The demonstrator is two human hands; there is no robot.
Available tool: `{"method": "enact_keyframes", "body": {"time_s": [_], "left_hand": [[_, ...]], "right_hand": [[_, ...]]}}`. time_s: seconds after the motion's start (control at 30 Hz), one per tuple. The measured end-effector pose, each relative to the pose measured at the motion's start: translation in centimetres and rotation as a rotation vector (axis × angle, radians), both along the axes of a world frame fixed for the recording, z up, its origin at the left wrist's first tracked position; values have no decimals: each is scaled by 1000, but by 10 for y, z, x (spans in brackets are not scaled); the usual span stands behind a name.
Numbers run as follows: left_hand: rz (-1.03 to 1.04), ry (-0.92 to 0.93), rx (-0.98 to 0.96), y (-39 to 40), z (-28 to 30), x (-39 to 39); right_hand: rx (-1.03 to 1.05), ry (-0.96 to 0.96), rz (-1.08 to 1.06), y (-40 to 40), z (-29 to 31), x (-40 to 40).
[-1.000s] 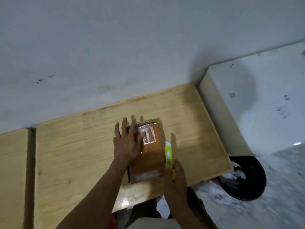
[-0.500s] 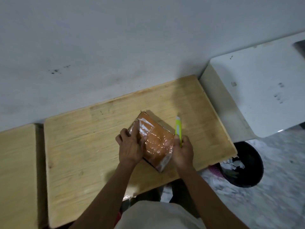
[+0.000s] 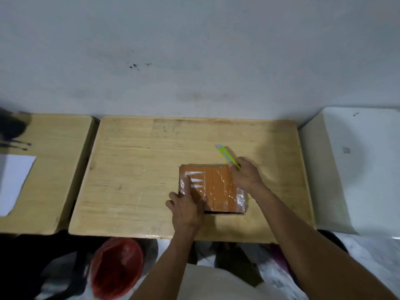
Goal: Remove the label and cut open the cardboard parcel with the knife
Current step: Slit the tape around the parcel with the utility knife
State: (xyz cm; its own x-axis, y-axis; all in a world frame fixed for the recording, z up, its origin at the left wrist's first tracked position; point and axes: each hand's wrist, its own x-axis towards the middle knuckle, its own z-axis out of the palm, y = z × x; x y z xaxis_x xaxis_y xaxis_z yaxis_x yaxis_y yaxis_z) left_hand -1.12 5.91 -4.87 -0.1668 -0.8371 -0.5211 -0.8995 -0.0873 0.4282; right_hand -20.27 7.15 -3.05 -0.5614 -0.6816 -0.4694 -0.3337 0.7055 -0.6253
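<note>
Two wooden tops stand side by side against a pale, scuffed wall (image 3: pixel 194 50): the main counter (image 3: pixel 134 180), with rounded corners and a scratched light grain, and a second wooden top (image 3: pixel 58 169) to its left carrying a white sheet of paper (image 3: pixel 13 180). A white block (image 3: pixel 357 169) adjoins the counter's right edge. Below the near edge sits a red plastic bag (image 3: pixel 116 267).

The parcel (image 3: pixel 218 191), a flat brown cardboard square wrapped in glossy clear tape with white label scraps near its left edge, lies flat right of the counter's middle. The left hand (image 3: pixel 187 204) presses open on its near-left corner. The right hand (image 3: pixel 244 176) rests at its far-right corner, clenched around a lime-green knife (image 3: pixel 226 155) pointing toward the far edge.
</note>
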Motion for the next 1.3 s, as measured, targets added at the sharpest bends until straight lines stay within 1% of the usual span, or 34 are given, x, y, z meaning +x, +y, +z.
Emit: {"method": "enact_keyframes", "body": {"time_s": [0.1,0.2,0.27,0.37,0.43,0.57,0.67,0.8,1.03,1.17,1.3], "left_hand": [[-17,-51,-54,3,2,-1],[-35,-104,-127,1,3,-1],[-69,-100,-166,-4,1,-2],[-166,-73,-241,-15,0,-7],[-225,-57,-237,-23,-2,-12],[-343,-82,-180,-33,-8,-24],[-398,-101,-149,-37,-12,-27],[-422,-110,-124,-39,-19,-26],[-404,-84,-132,-39,-22,-24],[-407,-74,-130,-38,-24,-25],[-402,-74,-129,-38,-23,-26]], "right_hand": [[-30,-16,-34,6,-3,-2],[-141,63,-176,18,-5,-4],[-192,115,-277,31,0,-4],[-220,76,-365,57,9,-1],[-223,66,-389,74,12,5],[-202,51,-352,98,13,20],[-170,60,-320,99,7,31],[-198,99,-269,89,2,44],[-222,194,-312,77,-3,51],[-192,180,-328,81,-6,50],[-211,172,-271,84,-3,50]]}}
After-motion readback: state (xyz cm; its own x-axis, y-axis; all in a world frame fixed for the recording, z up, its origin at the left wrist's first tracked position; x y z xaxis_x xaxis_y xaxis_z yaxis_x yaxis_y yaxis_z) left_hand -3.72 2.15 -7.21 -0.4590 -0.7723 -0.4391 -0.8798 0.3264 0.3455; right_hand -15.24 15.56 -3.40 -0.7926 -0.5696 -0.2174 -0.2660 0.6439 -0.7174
